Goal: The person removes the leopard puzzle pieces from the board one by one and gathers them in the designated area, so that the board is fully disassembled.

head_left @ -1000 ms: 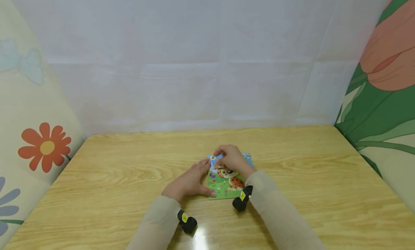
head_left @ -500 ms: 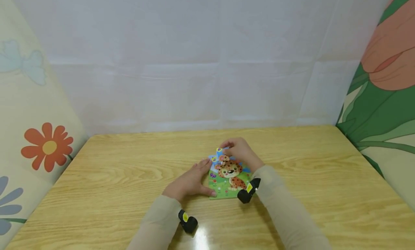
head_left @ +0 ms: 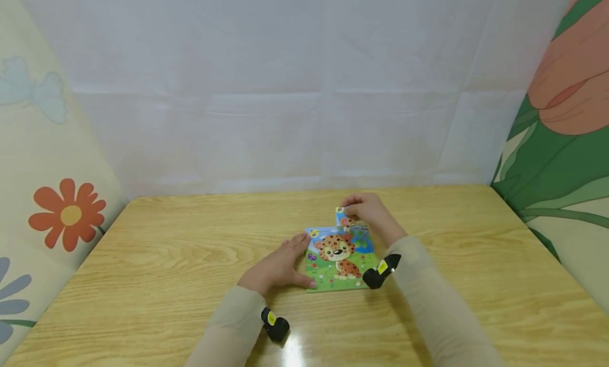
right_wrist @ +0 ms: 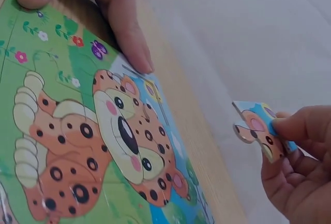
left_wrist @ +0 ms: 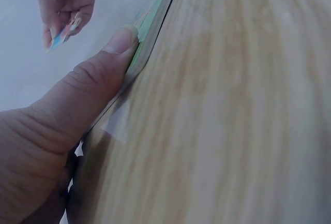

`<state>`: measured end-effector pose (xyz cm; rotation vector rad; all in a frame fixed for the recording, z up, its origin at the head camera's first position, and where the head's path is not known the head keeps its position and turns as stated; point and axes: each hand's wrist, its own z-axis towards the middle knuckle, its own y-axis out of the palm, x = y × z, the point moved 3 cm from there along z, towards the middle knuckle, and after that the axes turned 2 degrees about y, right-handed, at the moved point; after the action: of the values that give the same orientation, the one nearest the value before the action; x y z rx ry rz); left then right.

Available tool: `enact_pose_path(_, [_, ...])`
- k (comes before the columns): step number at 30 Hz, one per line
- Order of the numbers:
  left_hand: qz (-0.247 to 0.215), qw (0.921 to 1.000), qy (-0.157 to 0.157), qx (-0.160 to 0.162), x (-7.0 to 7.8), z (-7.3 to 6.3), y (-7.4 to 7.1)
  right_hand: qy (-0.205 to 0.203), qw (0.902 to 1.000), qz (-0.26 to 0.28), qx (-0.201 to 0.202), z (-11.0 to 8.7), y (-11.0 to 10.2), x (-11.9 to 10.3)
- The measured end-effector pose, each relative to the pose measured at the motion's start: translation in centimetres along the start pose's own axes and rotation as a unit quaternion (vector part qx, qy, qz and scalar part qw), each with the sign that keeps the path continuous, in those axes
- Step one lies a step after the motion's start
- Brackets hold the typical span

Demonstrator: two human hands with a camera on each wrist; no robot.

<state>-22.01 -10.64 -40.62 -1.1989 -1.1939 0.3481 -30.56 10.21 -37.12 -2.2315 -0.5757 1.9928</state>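
Grip: right hand (head_left: 373,213), thumb and fingers pinched closed on one jigsaw piece (right_wrist: 258,125). Piece: thin, with a rounded knob; printed with a pink-and-orange ear, dark-spotted orange fur, blue ground and a touch of yellow; held tilted in the air near the far edge of the puzzle, a gap between the two in the right wrist view. Left hand (head_left: 280,269): fingers extended and holding nothing, thumb resting on the green border at the near left corner, a fingertip at the left edge close to the far left corner. Puzzle (right_wrist: 88,146): one, rectangular, lying flat on the table (head_left: 166,261) between the hands; picture of a seated spotted leopard cub on green grass, with blue sky, small red, white and pink flowers and a purple butterfly; cut lines visible across the surface. Table: light wood grain, a bright reflection on its near side. Sleeves: a pair, pale beige, left (head_left: 230,319) and right (head_left: 433,293). Wrist devices: two, black with a yellow mark, left (head_left: 276,326) and right (head_left: 380,273). Backdrop: white creased cloth (head_left: 266,108) behind the table. Side panels: at left, a printed red-orange flower (head_left: 70,214) and a pale blue butterfly (head_left: 33,89); at right, a large coral bloom (head_left: 571,86) over green leaves (head_left: 566,161).
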Motion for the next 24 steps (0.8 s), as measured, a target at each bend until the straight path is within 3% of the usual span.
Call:
enact_pose_path(5, [-0.001,1.0,-0.001,-0.002,0.0,0.0,0.1,-0.007,0.9997,0.014,0.021,-0.4,-1.5,0.7])
enact_pose_path(14, [-0.008,0.9999,-0.009,-0.002,0.0,-0.1,0.1,0.014,0.9983,0.032,0.046,-0.8,-3.7,2.2])
enact_pose_path(24, [-0.01,0.9999,-0.006,-0.001,-0.1,-0.3,0.2,0.024,0.9985,-0.019,0.046,-0.9,-5.1,3.7])
